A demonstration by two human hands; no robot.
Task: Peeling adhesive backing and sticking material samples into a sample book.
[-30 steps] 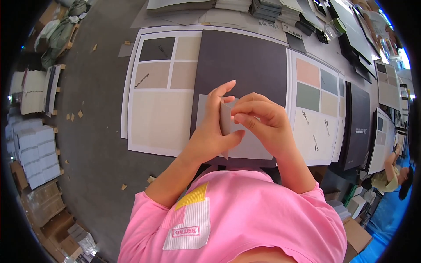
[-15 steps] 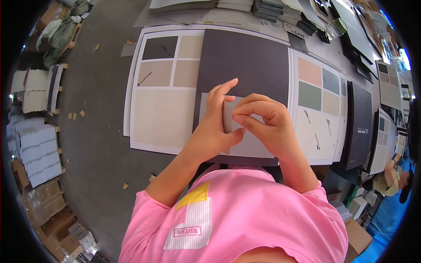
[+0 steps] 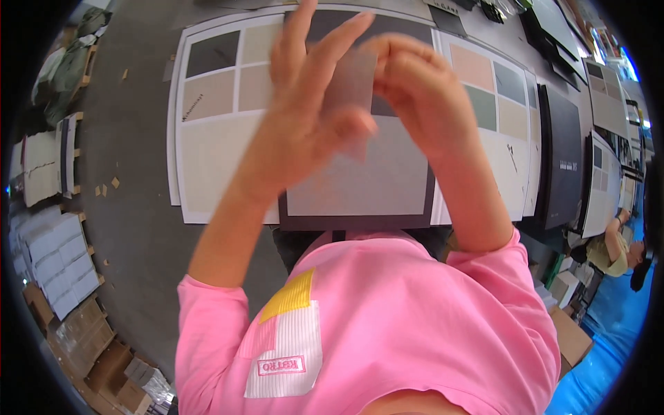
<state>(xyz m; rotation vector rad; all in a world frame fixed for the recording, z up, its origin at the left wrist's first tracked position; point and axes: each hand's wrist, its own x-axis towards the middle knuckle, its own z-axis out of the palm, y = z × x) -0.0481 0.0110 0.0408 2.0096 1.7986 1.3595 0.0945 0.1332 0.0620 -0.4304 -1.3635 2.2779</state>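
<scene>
Head view, looking down over a pink shirt (image 3: 387, 325) at raised forearms; left hand (image 3: 304, 117) lifted close to the camera, fingers spread upward, thumb pressed against the lower edge of a small grey-brown sample tile (image 3: 351, 86); right hand (image 3: 422, 90) curled over the tile's right edge, fingertips pinching it; both hands together on the one tile, blurred by motion, so exact finger contact hard to tell; tile held upright in the air between the hands, well above the floor display; below it, a dark sample board (image 3: 360, 200) with a large pale grey panel; to the left, a white board (image 3: 207, 138) with beige and brown swatches; to the right, another white board (image 3: 494, 104) with pink, green and tan swatches; further right, black boards (image 3: 564, 162) standing in a row; grey concrete floor (image 3: 131, 159) at left, with stacked white boxes (image 3: 55, 263) and cardboard cartons (image 3: 90, 346); another person (image 3: 615, 245) crouched at the right rim beside blue sheeting (image 3: 609, 346).
</scene>
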